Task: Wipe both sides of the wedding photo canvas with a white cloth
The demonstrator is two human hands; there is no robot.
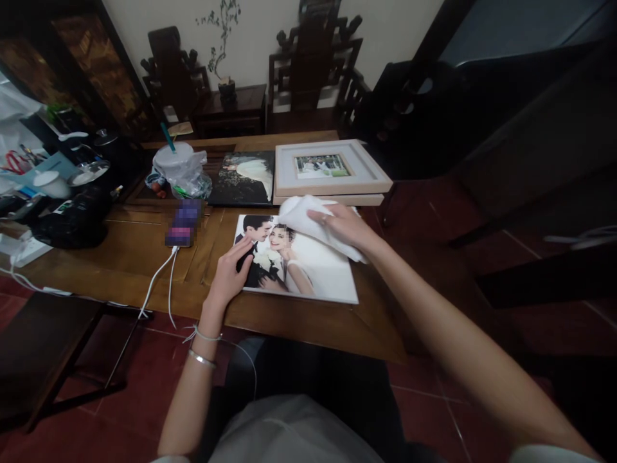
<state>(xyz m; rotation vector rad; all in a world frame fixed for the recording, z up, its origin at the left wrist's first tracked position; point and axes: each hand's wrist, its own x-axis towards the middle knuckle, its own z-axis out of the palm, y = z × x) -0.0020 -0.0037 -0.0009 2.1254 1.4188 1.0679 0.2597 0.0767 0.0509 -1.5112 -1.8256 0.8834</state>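
Note:
A large wedding photo print (pixel 318 273) of a couple lies flat on the wooden table in front of me. My left hand (pixel 232 267) rests on its left edge with the fingers stretched out. In my right hand (pixel 342 225) is a bunched white cloth (pixel 301 215), pressed on the upper right part of the print. The cloth hides that corner of the print. Behind the print lie a dark photo panel (pixel 245 177) with a figure in a white dress and a pale wooden picture frame (pixel 332 186) holding a small photo.
A lit phone (pixel 184 224) with a white cable lies left of the print. Beyond it stands a plastic-wrapped cup (pixel 176 164) with a straw. A black camera (pixel 72 215) and desk items crowd the table's left end. Dark wooden chairs (pixel 311 71) stand by the wall.

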